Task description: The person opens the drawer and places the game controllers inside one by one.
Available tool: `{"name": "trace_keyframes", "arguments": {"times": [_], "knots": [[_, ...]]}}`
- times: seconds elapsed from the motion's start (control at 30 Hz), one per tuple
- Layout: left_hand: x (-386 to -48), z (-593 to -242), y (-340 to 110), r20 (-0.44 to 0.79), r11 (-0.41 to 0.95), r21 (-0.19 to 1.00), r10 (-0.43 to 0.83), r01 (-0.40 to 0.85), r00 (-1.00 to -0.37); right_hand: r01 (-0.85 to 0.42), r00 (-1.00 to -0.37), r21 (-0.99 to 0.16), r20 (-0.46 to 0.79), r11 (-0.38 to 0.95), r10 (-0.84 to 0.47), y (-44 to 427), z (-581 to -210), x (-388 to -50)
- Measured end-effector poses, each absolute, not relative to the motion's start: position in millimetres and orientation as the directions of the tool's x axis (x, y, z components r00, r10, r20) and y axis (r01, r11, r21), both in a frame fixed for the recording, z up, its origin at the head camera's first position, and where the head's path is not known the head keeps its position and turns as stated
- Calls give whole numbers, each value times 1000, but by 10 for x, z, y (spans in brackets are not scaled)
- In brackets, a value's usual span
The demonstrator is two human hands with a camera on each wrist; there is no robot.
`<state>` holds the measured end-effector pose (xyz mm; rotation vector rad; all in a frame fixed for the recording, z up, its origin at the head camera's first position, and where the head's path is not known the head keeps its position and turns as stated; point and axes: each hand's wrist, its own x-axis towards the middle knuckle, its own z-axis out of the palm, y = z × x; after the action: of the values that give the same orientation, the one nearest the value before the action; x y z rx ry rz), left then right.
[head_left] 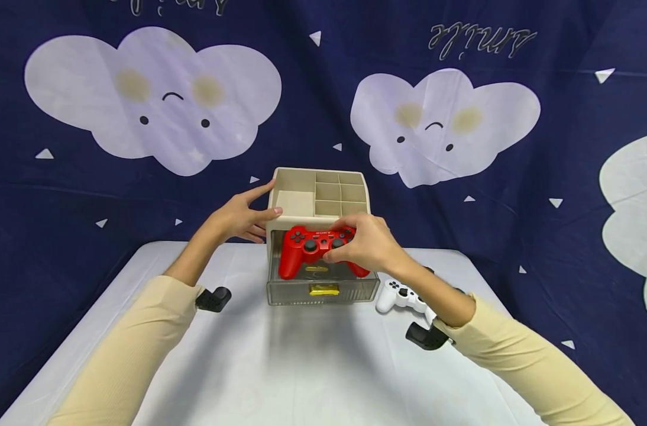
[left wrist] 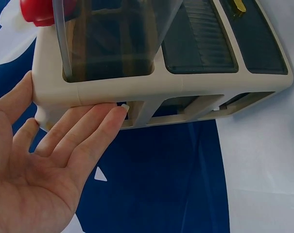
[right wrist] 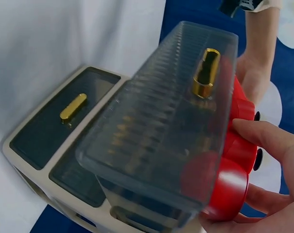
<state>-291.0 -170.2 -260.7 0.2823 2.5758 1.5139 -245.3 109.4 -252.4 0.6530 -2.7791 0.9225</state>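
Observation:
A red game controller [head_left: 297,251] is held by my right hand [head_left: 375,244], with the thumb and fingers pinching its right half. It sits over the pulled-out clear top drawer [head_left: 294,293], which has a gold handle [head_left: 323,290]; in the right wrist view the controller [right wrist: 228,187] shows partly through the drawer's wall. My left hand [head_left: 242,218] rests against the left side of the cream drawer cabinet [head_left: 297,204]. In the left wrist view its fingers lie nearly straight along the cabinet's side [left wrist: 161,90].
A white game controller [head_left: 400,296] lies on the white table [head_left: 222,367], right of the cabinet and partly behind my right forearm. Open compartments [head_left: 329,190] form the cabinet's top. Lower drawers [right wrist: 54,121] are closed. A dark blue cloud-print curtain [head_left: 313,106] hangs behind.

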Motion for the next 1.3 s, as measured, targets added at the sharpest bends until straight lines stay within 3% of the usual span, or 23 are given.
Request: {"name": "trace_keyframes", "arguments": {"times": [0.43, 1.3], "knots": [[-2916, -2609, -1708, -26, 477, 874, 235, 92, -972, -480, -877, -478, 289, 735, -385, 1046, -2716, -2459], [-2903, -2607, -1696, -18, 484, 869, 236, 101, -972, -434, -900, -463, 176, 773, -400, 1040, -2831, -2543]]}}
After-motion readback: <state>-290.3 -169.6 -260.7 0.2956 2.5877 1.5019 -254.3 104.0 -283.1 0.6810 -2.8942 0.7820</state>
